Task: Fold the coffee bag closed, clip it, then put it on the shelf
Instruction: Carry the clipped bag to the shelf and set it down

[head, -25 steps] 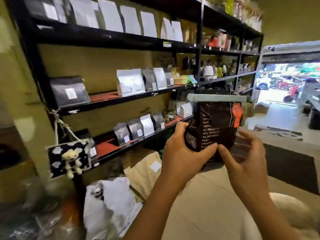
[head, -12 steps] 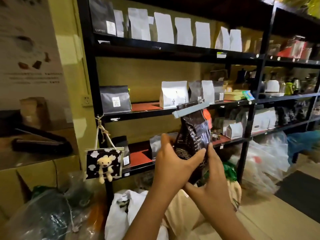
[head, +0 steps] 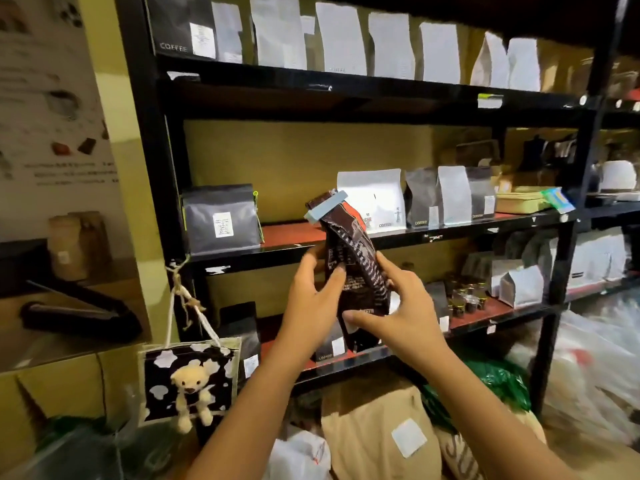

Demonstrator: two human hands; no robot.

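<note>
A dark brown coffee bag [head: 353, 265] with white print is held upright, tilted a little left, in front of the black shelf [head: 398, 237]. Its top is folded over and pinched by a pale blue clip [head: 325, 206]. My left hand [head: 311, 303] grips the bag's left side, thumb across the front. My right hand [head: 398, 313] holds the lower right side, fingers under the bag's bottom. The bag's top is level with the middle shelf board, in the gap between a grey bag [head: 221, 220] and a white bag [head: 372, 199].
The middle shelf has a red mat [head: 291, 232] and several grey and white bags to the right. More bags stand on the upper and lower shelves. A cow-print pouch with a toy bear [head: 188, 379] hangs from the shelf post. Sacks and plastic bags lie on the floor below.
My view has turned left to face the shelf. Both hands have carried the clipped bag closer to the middle shelf, and the bag now tilts more.
</note>
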